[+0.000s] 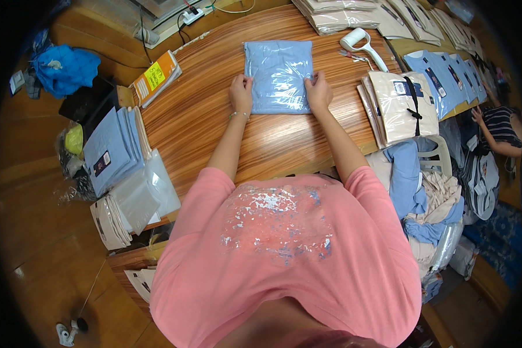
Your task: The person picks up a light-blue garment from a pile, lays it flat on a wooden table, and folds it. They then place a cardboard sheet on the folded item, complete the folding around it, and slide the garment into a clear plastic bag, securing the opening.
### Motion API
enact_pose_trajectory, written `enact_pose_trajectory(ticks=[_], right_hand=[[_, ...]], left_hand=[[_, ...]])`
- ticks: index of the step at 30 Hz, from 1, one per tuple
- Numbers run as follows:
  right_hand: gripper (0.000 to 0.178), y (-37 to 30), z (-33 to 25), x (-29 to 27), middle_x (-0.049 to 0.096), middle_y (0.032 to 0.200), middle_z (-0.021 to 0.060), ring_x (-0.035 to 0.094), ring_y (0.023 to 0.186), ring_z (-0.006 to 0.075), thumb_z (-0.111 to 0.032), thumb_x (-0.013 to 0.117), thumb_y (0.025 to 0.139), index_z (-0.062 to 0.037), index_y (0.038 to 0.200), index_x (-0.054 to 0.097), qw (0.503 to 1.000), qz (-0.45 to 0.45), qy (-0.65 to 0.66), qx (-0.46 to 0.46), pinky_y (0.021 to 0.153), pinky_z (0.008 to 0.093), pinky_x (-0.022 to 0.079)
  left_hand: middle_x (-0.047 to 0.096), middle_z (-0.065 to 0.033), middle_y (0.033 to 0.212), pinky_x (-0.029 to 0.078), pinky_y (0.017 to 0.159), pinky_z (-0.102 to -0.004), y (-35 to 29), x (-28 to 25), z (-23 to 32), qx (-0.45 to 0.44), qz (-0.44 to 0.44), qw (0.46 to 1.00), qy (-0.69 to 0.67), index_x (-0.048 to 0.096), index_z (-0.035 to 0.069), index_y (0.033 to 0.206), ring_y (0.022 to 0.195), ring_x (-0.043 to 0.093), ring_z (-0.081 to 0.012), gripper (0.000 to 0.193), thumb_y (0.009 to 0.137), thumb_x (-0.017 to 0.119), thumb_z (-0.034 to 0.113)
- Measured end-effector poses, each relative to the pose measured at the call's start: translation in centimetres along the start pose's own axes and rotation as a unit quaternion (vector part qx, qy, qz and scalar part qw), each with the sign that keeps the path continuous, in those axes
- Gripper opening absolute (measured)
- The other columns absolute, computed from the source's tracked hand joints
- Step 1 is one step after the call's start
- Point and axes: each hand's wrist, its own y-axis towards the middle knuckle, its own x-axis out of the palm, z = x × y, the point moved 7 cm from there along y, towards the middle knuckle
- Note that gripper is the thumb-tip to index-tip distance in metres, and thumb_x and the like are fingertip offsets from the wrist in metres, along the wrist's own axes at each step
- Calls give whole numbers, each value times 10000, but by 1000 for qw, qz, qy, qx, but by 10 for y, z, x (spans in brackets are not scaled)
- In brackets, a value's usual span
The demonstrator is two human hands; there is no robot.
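Observation:
A folded light-blue garment in a shiny clear plastic bag (278, 75) lies flat on the striped wooden table (185, 122), straight in front of me. My left hand (241, 94) grips its left edge, thumb on top and fingers curled. On the opposite edge, my right hand (319, 93) pinches the bag the same way. Both forearms reach forward from short pink sleeves. Right of the bag are a white lint roller (355, 40) and small red-handled snips (354, 56). Nearer on that side sits a stack of folded cream garments (395, 110) with a black tie across it.
Bagged cream garments (336, 14) are piled at the back right, with folded blue ones (441, 81) beyond the table's edge. To the left are an orange notebook (156, 78), blue garments (113, 151) and clear bags (136, 200). Loose garments (409, 180) cover a chair; another person (501, 124) is far right.

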Motion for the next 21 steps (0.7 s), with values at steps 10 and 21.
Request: enact_pose_trajectory(ticks=[10, 21], right_hand=[[130, -12, -21, -1, 532, 1012, 64, 483, 961, 265, -222, 630, 785, -147, 889, 607, 959, 114, -143, -216, 772, 404, 388], [359, -18, 2, -7, 449, 1313, 129, 374, 1221, 323, -462, 514, 858, -336, 1185, 592, 965, 53, -176, -187, 979, 577, 237]], left_hand=[[529, -145, 1030, 467, 758, -342, -2, -4, 23, 51, -5, 997, 51, 617, 15, 890, 918, 558, -299, 99, 817, 628, 82], [336, -98, 1433, 117, 1038, -613, -22, -1, 1, 1, -126, 959, 252, 528, 275, 1272, 1325, 267, -278, 386, 939, 388, 410]])
